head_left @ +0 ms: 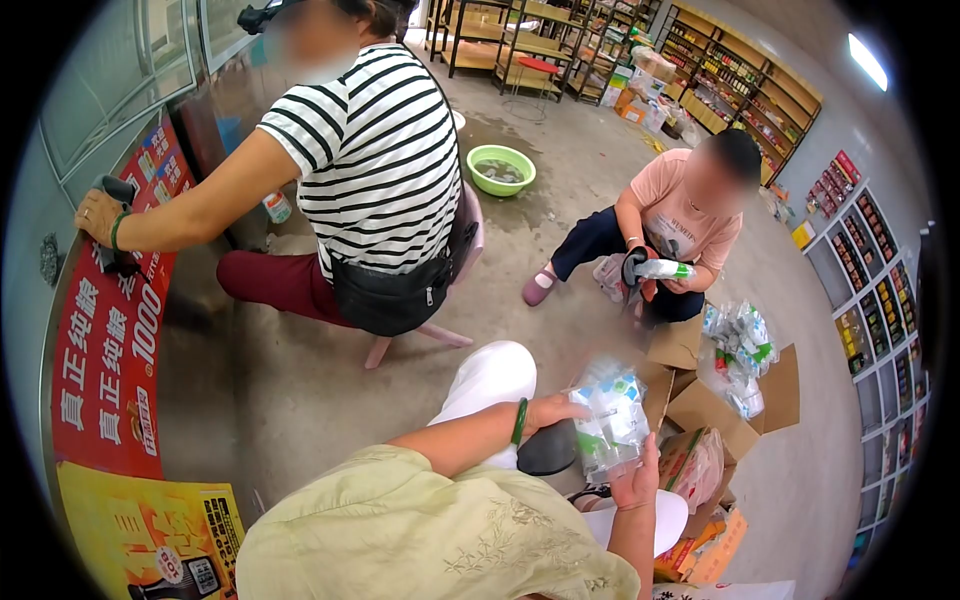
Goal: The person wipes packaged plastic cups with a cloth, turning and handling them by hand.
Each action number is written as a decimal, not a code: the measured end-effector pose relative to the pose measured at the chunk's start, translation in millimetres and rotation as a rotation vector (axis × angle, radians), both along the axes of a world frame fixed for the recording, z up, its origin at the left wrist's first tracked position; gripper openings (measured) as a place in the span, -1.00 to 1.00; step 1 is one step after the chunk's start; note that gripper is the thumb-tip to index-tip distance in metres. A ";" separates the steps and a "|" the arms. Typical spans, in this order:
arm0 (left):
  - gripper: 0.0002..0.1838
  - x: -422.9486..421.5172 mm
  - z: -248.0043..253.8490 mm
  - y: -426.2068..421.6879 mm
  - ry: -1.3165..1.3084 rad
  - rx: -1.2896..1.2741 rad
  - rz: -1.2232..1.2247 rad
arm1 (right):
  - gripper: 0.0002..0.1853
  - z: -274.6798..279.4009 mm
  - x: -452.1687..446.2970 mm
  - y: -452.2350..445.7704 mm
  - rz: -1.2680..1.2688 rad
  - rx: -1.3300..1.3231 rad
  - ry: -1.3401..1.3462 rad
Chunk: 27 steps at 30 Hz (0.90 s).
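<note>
Clear plastic packets (612,425) with white, green and blue print are held in front of my lap, between my two hands. My left hand (552,411), below a green bangle, grips the packets at their left edge. From the lower right, my right hand (636,484) supports their bottom corner with its fingers closed round the edge. Just right of them stands an open cardboard box (722,418) with more similar packets (742,350) in and over it. What the packets contain cannot be made out.
A person in a pink shirt (690,205) crouches ahead, holding a similar packet (664,269). Another person in a striped top (375,150) sits on a pink chair (468,235) at the left. A green basin (501,170) stands on the floor. Shelves (880,290) line the right wall.
</note>
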State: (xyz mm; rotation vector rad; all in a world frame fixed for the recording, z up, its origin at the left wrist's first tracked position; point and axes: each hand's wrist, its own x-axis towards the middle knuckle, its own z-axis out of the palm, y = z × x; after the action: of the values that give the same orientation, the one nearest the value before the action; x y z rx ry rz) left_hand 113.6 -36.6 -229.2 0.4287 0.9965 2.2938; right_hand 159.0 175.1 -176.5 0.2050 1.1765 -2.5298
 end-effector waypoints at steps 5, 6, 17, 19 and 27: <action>-0.52 3.2 10.4 -3.0 -0.001 0.002 -0.001 | -0.45 -0.6 -1.1 0.8 0.001 0.006 0.004; -0.52 3.7 10.4 -3.4 -0.004 0.019 -0.001 | -0.46 -0.2 -1.0 0.5 0.007 -0.004 -0.001; -0.51 -0.9 8.4 -0.6 -0.018 0.014 -0.030 | -0.47 -1.0 -3.6 2.2 -0.010 -0.008 0.001; -0.50 0.1 11.2 -2.1 -0.007 -0.034 -0.028 | -0.48 -1.0 -3.6 1.2 -0.029 0.003 0.009; -0.47 3.9 11.5 -2.2 -0.015 0.014 -0.042 | -0.47 -8.2 -7.5 7.5 -0.036 -0.020 -0.045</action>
State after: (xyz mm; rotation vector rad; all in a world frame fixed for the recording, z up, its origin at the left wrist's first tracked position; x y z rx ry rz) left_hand 117.5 -38.8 -217.7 0.4334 0.9566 2.2645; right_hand 151.6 182.6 -184.7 0.2786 1.1396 -2.5531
